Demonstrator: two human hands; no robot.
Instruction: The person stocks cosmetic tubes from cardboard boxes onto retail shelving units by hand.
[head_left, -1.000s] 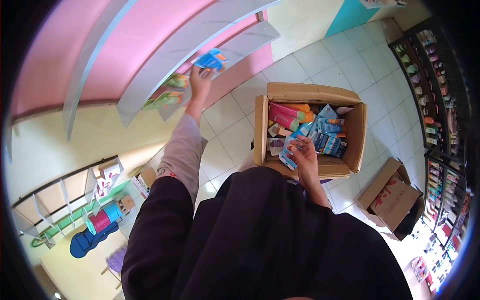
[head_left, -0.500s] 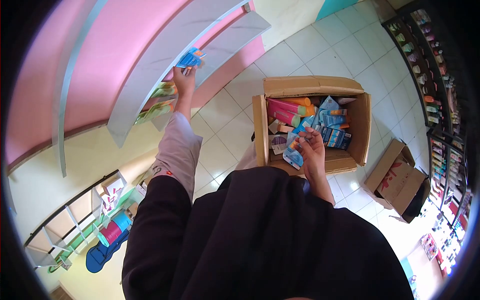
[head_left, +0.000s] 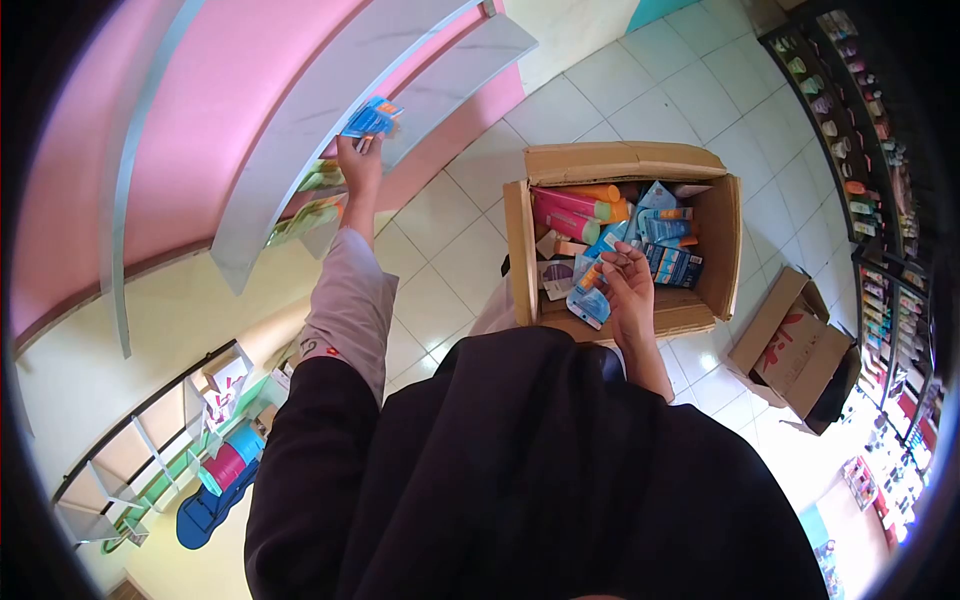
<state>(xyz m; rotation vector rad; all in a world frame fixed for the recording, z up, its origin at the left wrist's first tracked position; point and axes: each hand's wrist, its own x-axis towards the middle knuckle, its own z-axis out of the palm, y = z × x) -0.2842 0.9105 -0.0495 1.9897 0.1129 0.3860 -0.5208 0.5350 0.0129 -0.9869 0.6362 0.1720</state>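
Observation:
My left hand (head_left: 360, 160) is raised to the upper grey shelf (head_left: 290, 120), its fingers closed on a blue sunscreen pack (head_left: 372, 118) with orange parts, possibly more than one. Over the open cardboard box (head_left: 625, 160) hovers my right hand (head_left: 630, 290), fingers half curled and apart, with nothing visible in them. A blue blister pack with an orange tube (head_left: 588, 300) lies just beside its fingertips. Inside the box are pink bottles (head_left: 565, 215), an orange tube (head_left: 600, 193), a dark blue carton (head_left: 675, 268) and other blue packs (head_left: 660, 215).
Green packs (head_left: 305, 220) sit on the lower shelf below my left arm. A second cardboard box (head_left: 795, 350) stands on the tiled floor (head_left: 440, 225) to the right. Stocked display racks (head_left: 865, 200) line the far right. A white shelf unit (head_left: 150, 440) is at lower left.
My left hand has shifted slightly left along the shelf with the blue pack. The right hand has risen a little over the box, while the pack beside it has barely moved.

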